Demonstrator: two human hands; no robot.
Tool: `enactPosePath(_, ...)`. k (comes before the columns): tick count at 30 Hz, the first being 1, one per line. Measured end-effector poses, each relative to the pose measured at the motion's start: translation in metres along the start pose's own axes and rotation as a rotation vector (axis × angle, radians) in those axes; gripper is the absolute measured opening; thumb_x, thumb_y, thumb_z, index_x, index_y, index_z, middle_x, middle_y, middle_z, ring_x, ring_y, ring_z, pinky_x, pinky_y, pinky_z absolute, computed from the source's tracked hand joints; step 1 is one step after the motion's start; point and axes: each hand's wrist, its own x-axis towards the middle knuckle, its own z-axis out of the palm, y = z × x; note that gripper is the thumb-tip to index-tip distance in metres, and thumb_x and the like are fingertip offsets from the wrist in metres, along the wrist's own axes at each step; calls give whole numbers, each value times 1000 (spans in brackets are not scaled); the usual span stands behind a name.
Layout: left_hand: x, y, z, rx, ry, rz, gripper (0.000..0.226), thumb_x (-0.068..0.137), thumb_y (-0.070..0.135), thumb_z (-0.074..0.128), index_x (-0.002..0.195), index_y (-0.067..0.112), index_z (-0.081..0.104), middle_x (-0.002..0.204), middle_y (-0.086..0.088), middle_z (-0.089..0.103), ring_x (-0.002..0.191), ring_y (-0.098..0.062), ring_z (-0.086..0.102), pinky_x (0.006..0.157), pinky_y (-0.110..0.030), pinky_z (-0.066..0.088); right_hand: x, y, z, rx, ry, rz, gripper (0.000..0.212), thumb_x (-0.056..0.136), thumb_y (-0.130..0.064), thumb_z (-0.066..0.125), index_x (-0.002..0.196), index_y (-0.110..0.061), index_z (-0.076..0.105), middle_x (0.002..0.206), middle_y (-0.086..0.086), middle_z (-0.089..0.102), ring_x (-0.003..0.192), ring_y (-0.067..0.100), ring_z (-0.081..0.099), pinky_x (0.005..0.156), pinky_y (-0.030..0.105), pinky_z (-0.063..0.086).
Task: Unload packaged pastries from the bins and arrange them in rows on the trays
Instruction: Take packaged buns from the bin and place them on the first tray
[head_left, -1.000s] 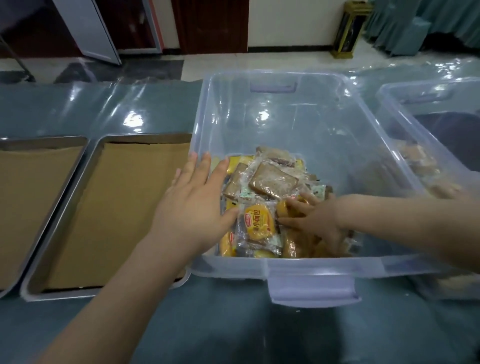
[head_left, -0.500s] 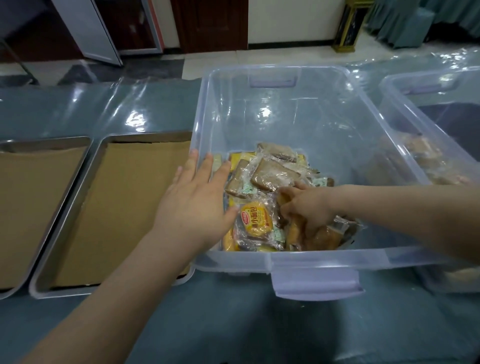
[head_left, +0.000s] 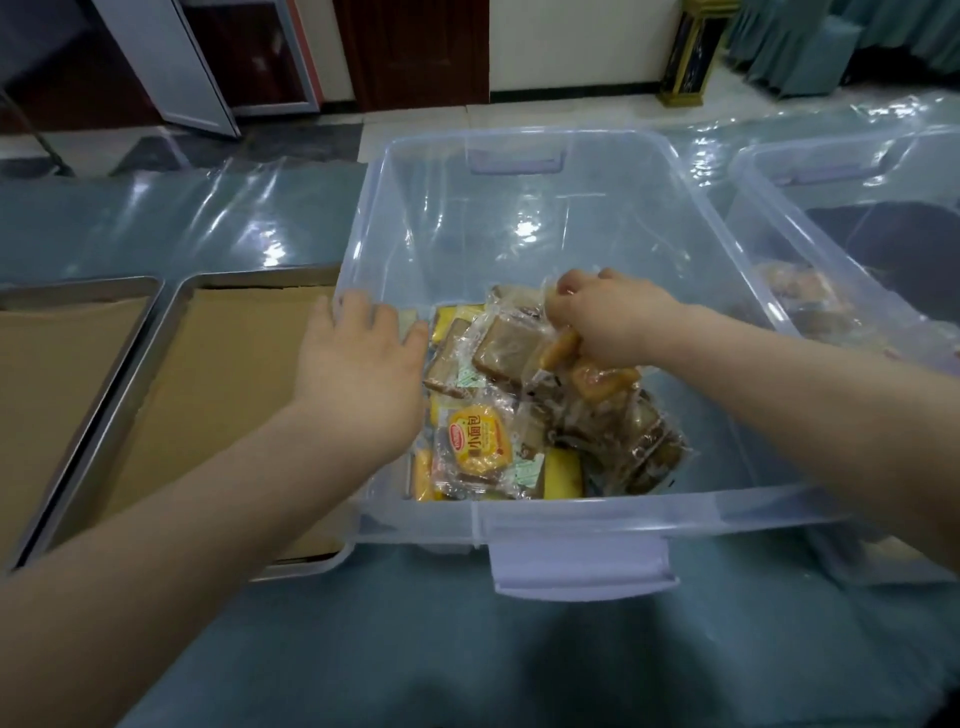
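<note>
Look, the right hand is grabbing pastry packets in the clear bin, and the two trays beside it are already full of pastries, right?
Not quite. The head view shows that the near tray and the far tray hold only brown paper, with no pastries yet. The rest is right: the right hand grips pastry packets inside the clear bin.

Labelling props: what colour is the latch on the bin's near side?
Pale lilac latch, opaque against the clear bin; head view shows it best.
</note>
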Motion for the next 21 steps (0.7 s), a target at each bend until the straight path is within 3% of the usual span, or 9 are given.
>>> enactPosePath(4,41,29,-7,-23,-109,260,53,87,44,54,135,24,41,134,-8,42,125,-30,32,101,-45,30,2,-5,1,8,-20,19,35,85,-14,56,119,-23,51,128,7,43,107,35,48,80,43,49)
enactPosePath(7,59,61,1,-45,-456,515,60,86,39,61,140,24,39,135,-5,46,120,-27,44,86,-38,44,1,-12,9,-55,-76,-17,35,89,-14,53,123,-24,50,131,7,42,113,34,47,73,36,42)
enactPosePath(9,66,77,16,16,-599,547,65,84,31,66,142,20,37,135,-5,47,110,-24,53,67,-32,44,0,-18,12,-89,-104,-29,38,90,-13,50,127,-23,48,134,9,40,117,35,45,70,36,35)
enactPosePath(11,67,83,27,34,-566,521,79,79,28,73,144,22,29,140,-8,39,111,-27,51,59,-31,39,-1,-20,13,-91,-113,-29,40,90,-13,51,129,-22,46,136,11,39,118,36,45,70,37,34)
enactPosePath(14,66,83,44,78,-598,494,110,71,26,79,149,25,0,152,-16,10,123,-41,41,78,-46,47,-1,-19,11,-81,-138,-16,48,87,-21,62,131,-21,43,133,10,40,117,37,45,70,38,33)
enactPosePath(17,65,78,58,134,-675,497,119,76,21,75,145,25,-22,152,-14,-24,133,-49,25,95,-61,37,-2,-18,11,-64,-137,-5,49,89,-15,57,135,-21,40,134,11,39,117,37,45,70,39,33)
enactPosePath(21,69,80,69,141,-671,510,113,81,15,70,144,25,-25,150,-12,-32,134,-49,22,101,-61,34,1,-12,13,12,-220,-4,54,90,-13,52,140,-25,35,132,10,40,119,37,44,77,41,40)
